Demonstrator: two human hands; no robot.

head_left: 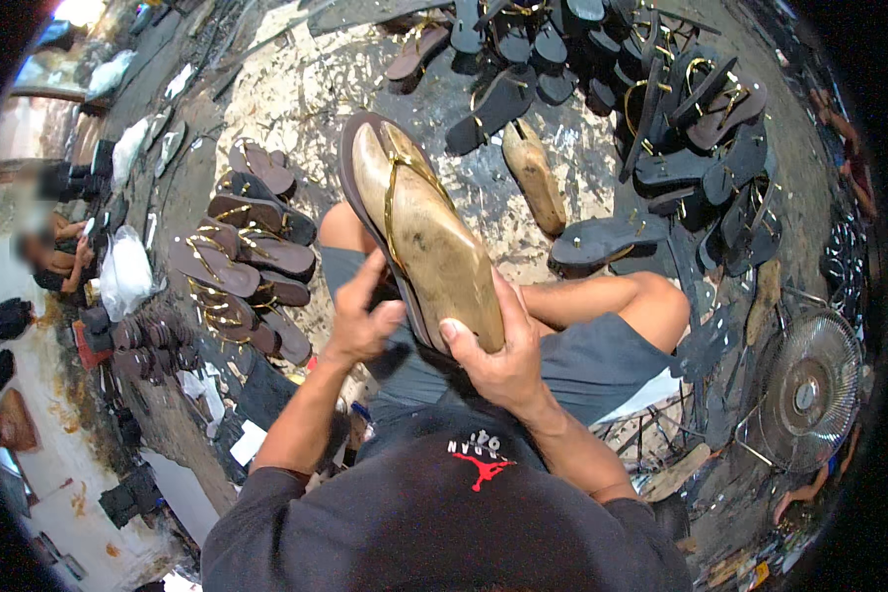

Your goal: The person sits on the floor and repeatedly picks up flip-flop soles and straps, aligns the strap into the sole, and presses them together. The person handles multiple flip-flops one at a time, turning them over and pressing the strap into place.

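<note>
A wooden shoe last (434, 242) lies in a brown flip-flop sandal (348, 148), with the gold straps (393, 197) drawn over the last. My right hand (498, 350) is closed round the heel end, its thumb on top of the wood. Beside the sandal's left edge is my left hand (363, 311), open, with its thumb and fingers apart. Its fingertips are close to the sole's edge; whether they touch it I cannot tell. The sandal is held above my lap, toe pointing away.
A second wooden last (533, 178) lies on the floor ahead, near a black sole (610, 240). Brown sandals (217, 259) are stacked at the left. Many black sandals (508, 104) are heaped at far right. A fan (807, 390) stands at the right; another person (64, 252) sits far left.
</note>
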